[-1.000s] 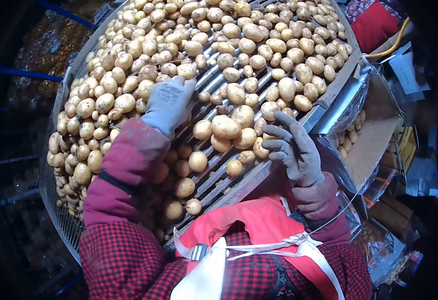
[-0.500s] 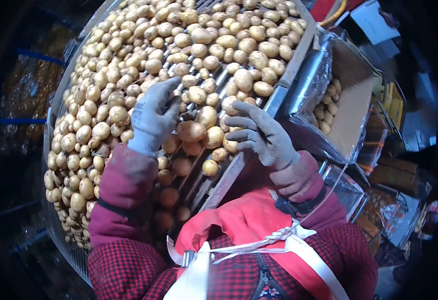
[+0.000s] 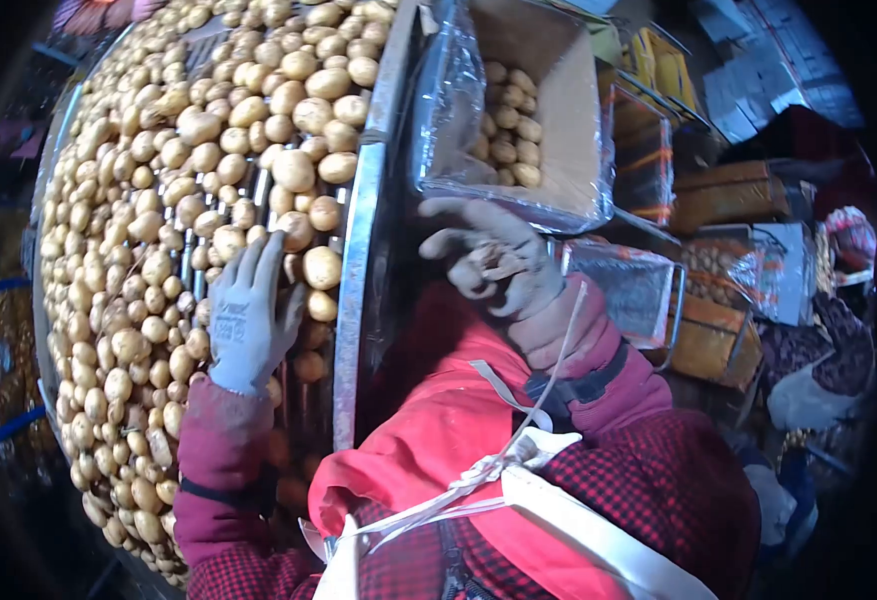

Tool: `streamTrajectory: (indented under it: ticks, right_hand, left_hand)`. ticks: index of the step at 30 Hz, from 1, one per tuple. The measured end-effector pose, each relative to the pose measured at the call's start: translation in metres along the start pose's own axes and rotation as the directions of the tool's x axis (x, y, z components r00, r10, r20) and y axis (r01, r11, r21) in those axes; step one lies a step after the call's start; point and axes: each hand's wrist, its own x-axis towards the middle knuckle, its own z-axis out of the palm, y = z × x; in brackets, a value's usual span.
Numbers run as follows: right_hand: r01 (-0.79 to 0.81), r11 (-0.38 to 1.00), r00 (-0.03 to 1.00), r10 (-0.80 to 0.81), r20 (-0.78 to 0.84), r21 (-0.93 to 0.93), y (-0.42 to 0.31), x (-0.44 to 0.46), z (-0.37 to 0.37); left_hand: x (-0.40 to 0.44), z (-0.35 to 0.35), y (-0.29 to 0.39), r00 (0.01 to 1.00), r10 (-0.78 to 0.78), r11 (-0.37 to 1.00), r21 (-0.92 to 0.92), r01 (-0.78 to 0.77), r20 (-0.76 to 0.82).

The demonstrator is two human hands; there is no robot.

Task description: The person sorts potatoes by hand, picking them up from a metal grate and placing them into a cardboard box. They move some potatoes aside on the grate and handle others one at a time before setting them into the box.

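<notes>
Many pale potatoes cover a roller table on my left, with dark metal rollers showing between some of them. My left hand, in a grey work glove, lies over the potatoes near the table's right side. Its fingers are stretched out, and a yellowish potato sits just right of them. Off the table's metal edge, my right hand hovers in a soiled grey glove, fingers apart and partly curled, with nothing visible in it. Just beyond it stands a cardboard box lined with clear plastic and holding potatoes.
A metal rail runs along the table's right edge. Plastic-lined crates and further cardboard boxes stand on the right. Part of another person in a patterned sleeve shows at the far right.
My view has turned to the right, bringing the box nearer the middle. My right hand has moved from above the potatoes to beside the box. My left hand's fingers have straightened over the potatoes.
</notes>
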Motion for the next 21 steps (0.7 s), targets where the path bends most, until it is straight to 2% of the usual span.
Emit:
streamTrajectory:
  ticks: [2, 4, 6, 7, 8, 10, 11, 12, 13, 14, 15, 17, 19, 20, 21]
  right_hand:
    - [0.126, 0.991, 0.989, -0.129, -0.072, -0.047, -0.020, -0.040, -0.022]
    - [0.254, 0.946, 0.926, -0.298, -0.231, -0.200, -0.037, -0.081, -0.050]
    - [0.232, 0.933, 0.814, -0.342, -0.469, -0.276, -0.054, -0.121, -0.074]
    - [0.230, 0.917, 0.778, -0.374, -0.504, -0.326, -0.058, -0.140, -0.094]
    - [0.176, 0.949, 0.817, -0.288, -0.500, -0.260, -0.068, -0.156, -0.107]
    - [0.143, 0.904, 0.720, -0.375, -0.584, -0.404, -0.059, -0.179, -0.124]
    - [0.140, 0.903, 0.724, -0.373, -0.580, -0.405, -0.054, -0.186, -0.132]
    - [-0.009, 0.900, 0.550, -0.359, -0.754, -0.436, -0.051, -0.188, -0.140]
    - [-0.084, 0.870, 0.473, -0.394, -0.788, -0.485, -0.049, -0.189, -0.150]
    - [-0.136, 0.795, 0.428, -0.490, -0.759, -0.591, -0.049, -0.191, -0.161]
    - [-0.147, 0.688, 0.425, -0.604, -0.674, -0.710, -0.050, -0.193, -0.171]
    - [-0.063, 0.526, 0.467, -0.735, -0.491, -0.848, -0.059, -0.174, -0.176]
    - [-0.042, 0.595, 0.542, -0.661, -0.519, -0.803, -0.078, -0.109, -0.092]
    - [-0.004, 0.569, 0.473, -0.724, -0.503, -0.822, -0.073, -0.078, -0.058]
    - [0.064, 0.569, 0.556, -0.702, -0.444, -0.820, -0.068, -0.056, -0.046]
  left_hand:
    - [-0.001, -0.002, 0.003, 1.000, -0.014, 1.000, -0.015, 0.014, 0.009]
    - [0.000, -0.003, 0.003, 1.000, 0.007, 1.000, -0.010, -0.007, 0.003]
    - [-0.001, -0.002, 0.004, 1.000, -0.006, 1.000, 0.013, 0.006, 0.013]
    - [-0.001, 0.001, 0.003, 1.000, 0.001, 1.000, 0.002, -0.001, -0.003]
    - [-0.002, 0.003, 0.001, 1.000, 0.008, 1.000, -0.007, -0.008, -0.018]
    - [-0.001, 0.005, 0.001, 0.999, 0.022, 1.000, 0.005, -0.022, -0.025]
    - [0.000, 0.006, 0.002, 0.999, 0.026, 1.000, -0.005, -0.026, -0.023]
    - [-0.001, 0.005, 0.001, 0.999, 0.018, 1.000, -0.006, -0.018, -0.026]
    - [0.000, 0.005, 0.002, 0.999, 0.029, 1.000, 0.009, -0.028, -0.039]
    - [0.000, 0.004, 0.003, 0.997, 0.035, 0.999, 0.004, -0.034, -0.067]
    - [0.002, -0.003, 0.008, 1.000, -0.006, 0.998, -0.065, 0.005, -0.012]
    - [0.005, 0.002, 0.012, 0.997, -0.021, 0.992, -0.129, 0.011, -0.075]
    - [0.000, 0.000, 0.021, 0.996, -0.074, 0.995, -0.064, 0.071, -0.053]
    - [-0.001, -0.001, 0.023, 0.995, -0.082, 0.996, -0.040, 0.080, -0.060]
    - [-0.004, -0.005, 0.026, 0.998, -0.050, 0.999, 0.011, 0.051, -0.049]
